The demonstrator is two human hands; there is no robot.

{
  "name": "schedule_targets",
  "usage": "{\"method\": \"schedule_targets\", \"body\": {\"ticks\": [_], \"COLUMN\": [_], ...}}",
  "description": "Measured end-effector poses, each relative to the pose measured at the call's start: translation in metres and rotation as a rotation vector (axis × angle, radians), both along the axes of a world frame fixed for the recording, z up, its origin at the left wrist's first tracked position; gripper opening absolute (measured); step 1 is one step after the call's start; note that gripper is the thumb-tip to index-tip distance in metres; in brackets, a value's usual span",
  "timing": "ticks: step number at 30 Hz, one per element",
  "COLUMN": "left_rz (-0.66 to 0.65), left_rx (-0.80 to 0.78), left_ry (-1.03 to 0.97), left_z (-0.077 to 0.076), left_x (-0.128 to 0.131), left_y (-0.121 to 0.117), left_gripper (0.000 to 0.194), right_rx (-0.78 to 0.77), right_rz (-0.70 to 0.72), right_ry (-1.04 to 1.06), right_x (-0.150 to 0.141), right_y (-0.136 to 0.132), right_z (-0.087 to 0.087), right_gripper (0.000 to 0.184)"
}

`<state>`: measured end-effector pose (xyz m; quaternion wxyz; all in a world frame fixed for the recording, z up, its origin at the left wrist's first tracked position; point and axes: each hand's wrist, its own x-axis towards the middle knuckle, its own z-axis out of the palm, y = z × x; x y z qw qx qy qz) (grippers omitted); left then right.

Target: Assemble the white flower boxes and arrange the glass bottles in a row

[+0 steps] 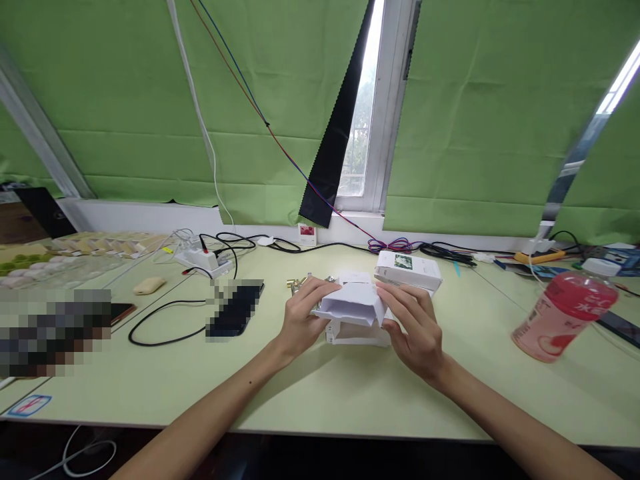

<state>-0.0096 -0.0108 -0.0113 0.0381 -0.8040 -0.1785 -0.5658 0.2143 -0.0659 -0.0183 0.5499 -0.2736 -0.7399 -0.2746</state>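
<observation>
A small white cardboard box (353,298) is held between my two hands, its near end open toward me with the flaps spread. My left hand (306,310) grips its left side with the fingers over the top. On the right side, my right hand (414,327) holds it with fingers and thumb. Below it, another white box (357,333) rests on the table. Just behind my right hand lies a closed white box with a dark green picture (407,265). Shiny brass-coloured metal parts (295,285) lie beyond my left hand, partly hidden by it.
A dark phone (237,310) and its black cable lie left of my hands. A pink drink bottle (565,310) stands at the right. Along the wall are a white power strip (205,261), bundled cables (445,253) and a yellow-handled tool (540,256). An earbud case (149,285) sits further left.
</observation>
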Motion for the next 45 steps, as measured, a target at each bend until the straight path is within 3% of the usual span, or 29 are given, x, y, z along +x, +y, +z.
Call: {"method": "schedule_targets", "body": {"ticks": [18,32,45], "left_rz": [-0.039,0.0,0.002], "left_rx": [0.122,0.052,0.149], "left_ry": [0.059,0.021,0.002], "left_z": [-0.0037,-0.0027,-0.0007], "left_x": [-0.0004,0.0004,0.0016], "left_y": [0.0034,0.0017,0.0026], "left_gripper": [0.039,0.026,0.032], "right_rx": [-0.082,-0.103,-0.086], "right_rz": [0.147,0.168,0.158], "right_ry": [0.037,-0.005,-0.05], "right_x": [0.0004,0.0002,0.0021], "right_y": [0.0026,0.003,0.0025], "right_z": [-0.0002,-0.0003,0.0002], "right_gripper": [0.047,0.05,0.053]}}
